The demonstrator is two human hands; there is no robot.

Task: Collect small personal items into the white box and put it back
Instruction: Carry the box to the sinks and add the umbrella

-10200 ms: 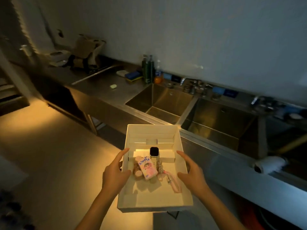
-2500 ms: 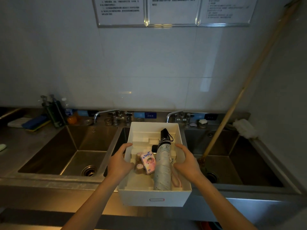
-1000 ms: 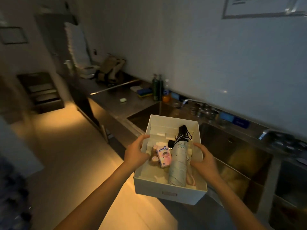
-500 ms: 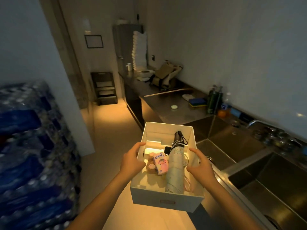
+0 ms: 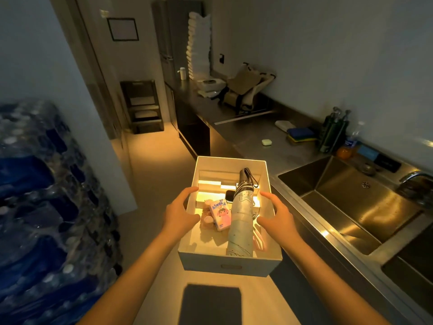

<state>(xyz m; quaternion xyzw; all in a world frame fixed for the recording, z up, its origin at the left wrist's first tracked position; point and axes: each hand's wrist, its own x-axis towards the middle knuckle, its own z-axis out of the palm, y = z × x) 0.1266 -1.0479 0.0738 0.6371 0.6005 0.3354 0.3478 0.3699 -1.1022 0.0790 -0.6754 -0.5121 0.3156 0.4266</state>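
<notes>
I carry the white box point(image 5: 230, 266) in front of me above the floor. My left hand point(image 5: 180, 213) grips its left wall with the thumb over the rim. My right hand point(image 5: 277, 215) grips the right wall the same way. Inside lie a folded pale umbrella point(image 5: 241, 221) with a black handle, a pink tissue pack point(image 5: 220, 214), a smartwatch point(image 5: 230, 195), a small plush toy point(image 5: 207, 218) and a pink strap point(image 5: 259, 242). A small pale green case point(image 5: 266, 142) sits on the steel counter point(image 5: 253, 134) ahead.
Stacked packs of water bottles point(image 5: 46, 207) fill the left side. Steel sinks point(image 5: 346, 202) run along the right. Sponges point(image 5: 301, 134) and green bottles point(image 5: 332, 132) stand by the wall. A bag point(image 5: 246, 90) and stacked white trays point(image 5: 198, 48) sit at the counter's far end. A dark mat point(image 5: 210, 303) lies below.
My view has swung left from facing the sinks to looking down the aisle. Both hands keep the same grip on the box, whose contents have not shifted.
</notes>
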